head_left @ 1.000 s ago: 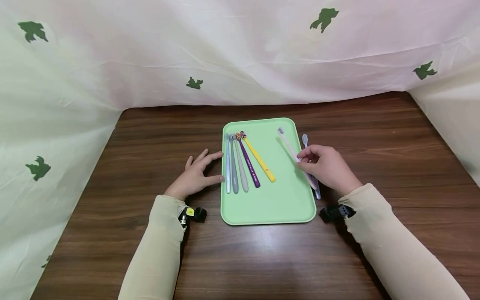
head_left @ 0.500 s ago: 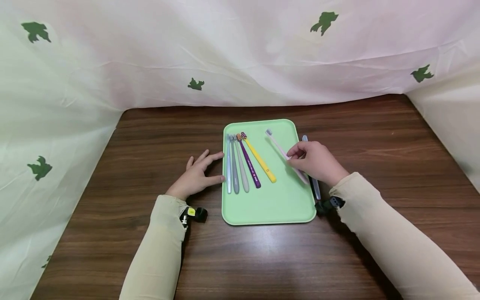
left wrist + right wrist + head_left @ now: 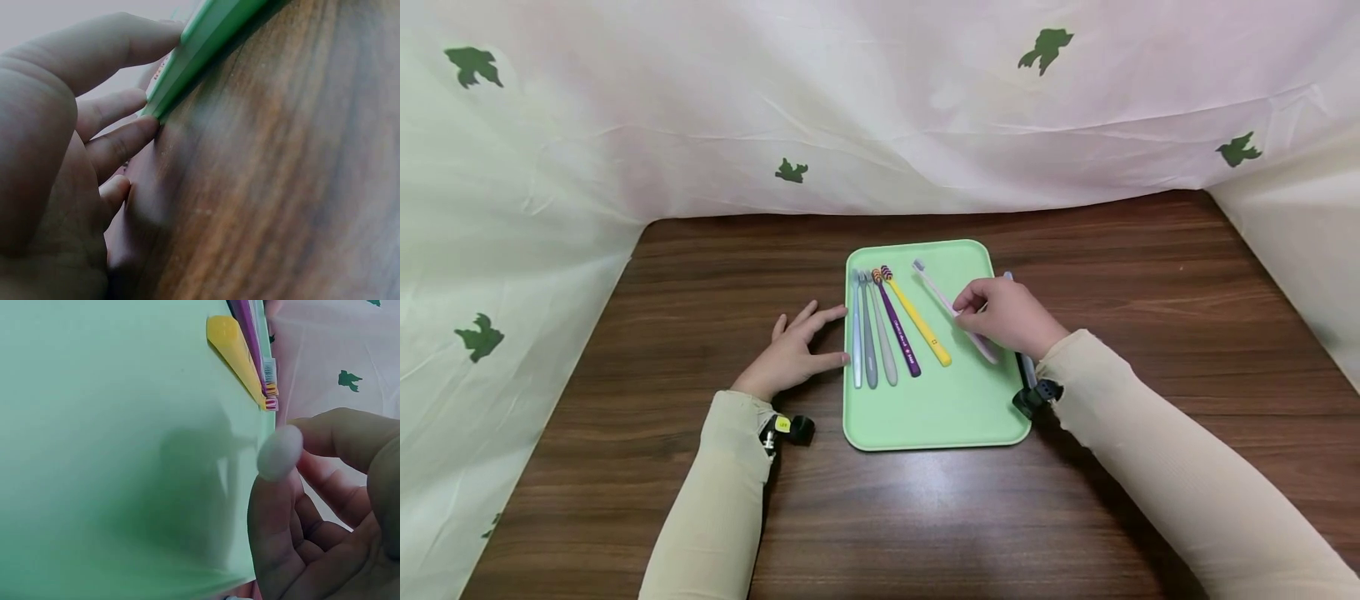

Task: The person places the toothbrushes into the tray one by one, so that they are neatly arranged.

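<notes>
My right hand [image 3: 1011, 317] pinches a pale pink toothbrush [image 3: 937, 291] over the right half of the green tray [image 3: 940, 417]. The brush head points away and to the left; in the right wrist view the rounded handle end [image 3: 280, 453] faces the camera. At the tray's left edge my left hand [image 3: 793, 350] touches the rim with thumb and fingertips, fingers spread. On the tray a yellow toothbrush [image 3: 919, 321] and a purple toothbrush [image 3: 898, 327] lie slanted. Left of them are a light grey toothbrush [image 3: 884, 342], a dark grey toothbrush [image 3: 869, 337] and a light blue toothbrush [image 3: 857, 342].
Another bluish toothbrush [image 3: 1028, 371] lies on the wooden table [image 3: 1187, 333] along the tray's right edge, partly hidden by my right hand and wrist camera [image 3: 1037, 397]. A white cloth [image 3: 880, 92] with green bird shapes hangs behind and at the sides.
My right hand has carried the pink toothbrush leftward, from the tray's right edge toward the yellow one. The left hand and the tray have stayed in place.
</notes>
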Demonstrator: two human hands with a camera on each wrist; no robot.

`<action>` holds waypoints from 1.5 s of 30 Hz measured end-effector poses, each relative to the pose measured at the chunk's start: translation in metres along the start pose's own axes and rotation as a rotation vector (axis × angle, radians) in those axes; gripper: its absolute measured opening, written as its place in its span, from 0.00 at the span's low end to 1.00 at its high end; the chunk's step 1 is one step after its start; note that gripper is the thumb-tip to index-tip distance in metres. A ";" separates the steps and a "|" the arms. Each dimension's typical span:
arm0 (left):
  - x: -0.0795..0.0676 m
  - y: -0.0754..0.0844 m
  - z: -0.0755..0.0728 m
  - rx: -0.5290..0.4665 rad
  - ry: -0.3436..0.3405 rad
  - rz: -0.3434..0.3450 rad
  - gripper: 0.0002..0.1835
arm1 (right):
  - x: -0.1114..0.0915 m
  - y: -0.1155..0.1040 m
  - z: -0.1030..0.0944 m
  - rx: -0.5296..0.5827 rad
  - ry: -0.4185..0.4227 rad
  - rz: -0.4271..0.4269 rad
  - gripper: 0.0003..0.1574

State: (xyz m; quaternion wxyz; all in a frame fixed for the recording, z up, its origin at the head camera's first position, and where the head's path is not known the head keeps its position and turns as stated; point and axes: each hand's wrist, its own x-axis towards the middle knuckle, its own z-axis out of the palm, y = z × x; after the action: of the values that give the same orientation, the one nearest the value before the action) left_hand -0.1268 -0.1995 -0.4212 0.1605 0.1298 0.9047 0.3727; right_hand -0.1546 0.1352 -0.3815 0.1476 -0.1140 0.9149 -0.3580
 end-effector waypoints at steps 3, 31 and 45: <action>0.000 0.000 0.000 -0.004 0.004 0.001 0.38 | 0.005 -0.002 0.002 0.002 0.004 -0.011 0.07; 0.000 0.000 0.001 -0.010 0.003 0.000 0.39 | 0.033 -0.009 0.021 -0.048 -0.045 -0.011 0.06; 0.000 -0.002 0.002 0.002 0.003 -0.002 0.39 | 0.030 -0.008 0.019 -0.022 -0.057 0.000 0.07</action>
State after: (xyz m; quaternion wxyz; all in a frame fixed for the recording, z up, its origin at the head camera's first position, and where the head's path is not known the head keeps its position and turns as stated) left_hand -0.1267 -0.1998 -0.4238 0.1593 0.1285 0.9054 0.3718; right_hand -0.1750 0.1082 -0.3947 0.1724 -0.1255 0.9143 -0.3443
